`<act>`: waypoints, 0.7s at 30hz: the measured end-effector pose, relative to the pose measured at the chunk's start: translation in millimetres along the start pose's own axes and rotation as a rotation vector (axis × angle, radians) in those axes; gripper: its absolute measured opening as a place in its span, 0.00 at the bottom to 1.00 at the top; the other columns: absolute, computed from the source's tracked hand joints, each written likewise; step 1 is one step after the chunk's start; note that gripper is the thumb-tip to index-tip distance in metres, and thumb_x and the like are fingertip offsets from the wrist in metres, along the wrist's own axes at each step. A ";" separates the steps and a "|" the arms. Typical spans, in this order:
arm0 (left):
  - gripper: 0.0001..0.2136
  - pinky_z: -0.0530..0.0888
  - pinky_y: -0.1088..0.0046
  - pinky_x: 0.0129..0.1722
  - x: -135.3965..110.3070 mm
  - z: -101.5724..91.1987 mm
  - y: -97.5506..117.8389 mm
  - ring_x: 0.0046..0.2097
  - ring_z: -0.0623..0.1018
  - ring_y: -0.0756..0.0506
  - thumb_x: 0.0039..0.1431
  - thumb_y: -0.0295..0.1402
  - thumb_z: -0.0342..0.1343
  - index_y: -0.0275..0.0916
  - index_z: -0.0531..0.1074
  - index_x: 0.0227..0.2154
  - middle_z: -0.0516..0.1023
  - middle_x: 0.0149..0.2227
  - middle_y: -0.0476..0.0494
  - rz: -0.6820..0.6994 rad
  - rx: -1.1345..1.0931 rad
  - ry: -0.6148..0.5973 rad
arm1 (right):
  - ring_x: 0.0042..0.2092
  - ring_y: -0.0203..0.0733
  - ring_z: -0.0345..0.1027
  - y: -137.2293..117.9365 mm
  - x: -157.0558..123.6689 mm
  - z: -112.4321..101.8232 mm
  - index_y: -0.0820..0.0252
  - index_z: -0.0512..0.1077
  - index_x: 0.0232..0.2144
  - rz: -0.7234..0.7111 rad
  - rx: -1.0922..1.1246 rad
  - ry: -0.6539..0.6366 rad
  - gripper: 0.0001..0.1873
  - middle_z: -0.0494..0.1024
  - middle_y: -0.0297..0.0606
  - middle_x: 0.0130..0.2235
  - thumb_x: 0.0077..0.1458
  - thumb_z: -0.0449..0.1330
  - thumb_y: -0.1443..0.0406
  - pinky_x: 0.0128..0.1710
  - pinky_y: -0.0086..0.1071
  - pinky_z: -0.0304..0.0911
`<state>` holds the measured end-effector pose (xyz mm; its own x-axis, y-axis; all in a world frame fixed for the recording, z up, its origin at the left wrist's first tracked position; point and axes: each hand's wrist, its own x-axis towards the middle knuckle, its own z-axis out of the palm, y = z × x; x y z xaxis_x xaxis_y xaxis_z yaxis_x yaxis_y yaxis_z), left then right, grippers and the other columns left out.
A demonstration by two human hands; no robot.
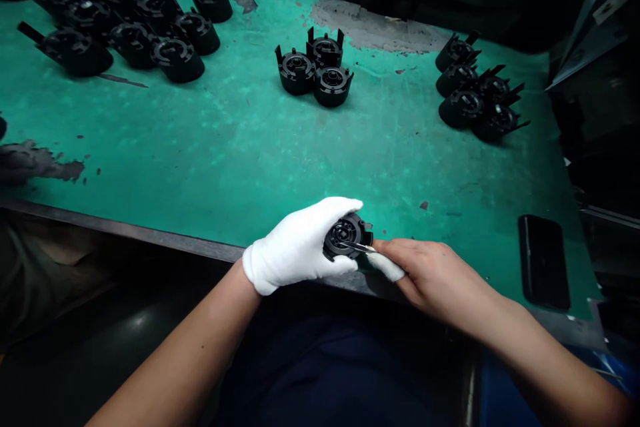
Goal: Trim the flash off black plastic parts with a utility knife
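Note:
My left hand (305,240), in a white glove, is wrapped round a round black plastic part (341,232) at the table's front edge. The part's ribbed inner face is turned up. My right hand (430,267) is bare apart from a white cover on the thumb. It grips a slim tool with a thin metal blade (356,247), whose tip reaches over the part's inner face. Whether the tip touches the plastic I cannot tell. My fingers hide the tool's handle, so its exact kind does not show.
Three similar black parts (333,85) stand mid-table on the worn green surface (240,147). Several more (177,59) crowd the far left, and another cluster (461,108) sits at the right. A black phone-like slab (544,261) lies near the right edge.

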<state>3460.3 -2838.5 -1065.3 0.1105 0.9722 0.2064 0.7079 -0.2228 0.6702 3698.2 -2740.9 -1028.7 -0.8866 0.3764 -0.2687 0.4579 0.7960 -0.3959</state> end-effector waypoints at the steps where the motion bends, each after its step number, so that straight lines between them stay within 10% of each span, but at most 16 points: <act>1: 0.35 0.70 0.68 0.63 -0.2 0.5 0.1 0.60 0.74 0.43 0.54 0.42 0.65 0.39 0.61 0.63 0.71 0.61 0.41 0.001 -0.005 -0.004 | 0.51 0.52 0.76 -0.2 1.2 -0.8 0.57 0.69 0.60 0.004 -0.010 -0.002 0.27 0.80 0.41 0.54 0.59 0.52 0.72 0.49 0.42 0.70; 13: 0.38 0.72 0.60 0.63 -7.5 5.0 8.6 0.60 0.74 0.39 0.49 0.38 0.71 0.45 0.60 0.62 0.71 0.61 0.42 -0.041 -0.042 0.054 | 0.44 0.45 0.76 -1.5 14.4 -38.0 0.52 0.78 0.46 -0.149 0.140 -0.108 0.20 0.83 0.36 0.45 0.58 0.53 0.75 0.42 0.32 0.64; 18: 0.42 0.67 0.50 0.66 -33.8 47.2 23.5 0.66 0.67 0.34 0.52 0.38 0.69 0.39 0.53 0.66 0.65 0.63 0.31 -0.284 0.104 0.514 | 0.23 0.32 0.59 -23.8 -12.1 21.0 0.57 0.72 0.40 0.278 1.045 -0.003 0.14 0.69 0.30 0.26 0.67 0.50 0.59 0.22 0.26 0.53; 21: 0.41 0.69 0.50 0.65 -40.0 61.9 26.7 0.64 0.69 0.34 0.53 0.39 0.69 0.37 0.54 0.65 0.66 0.62 0.30 -0.324 0.178 0.594 | 0.19 0.28 0.48 -55.5 -18.8 74.6 0.57 0.68 0.42 0.395 1.584 -0.055 0.09 0.62 0.25 0.25 0.63 0.50 0.62 0.18 0.24 0.43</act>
<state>3517.9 -2878.8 -1099.8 -0.4898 0.7724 0.4044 0.7496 0.1362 0.6477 3694.3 -2827.5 -1067.3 -0.7173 0.3833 -0.5818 0.2790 -0.6072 -0.7440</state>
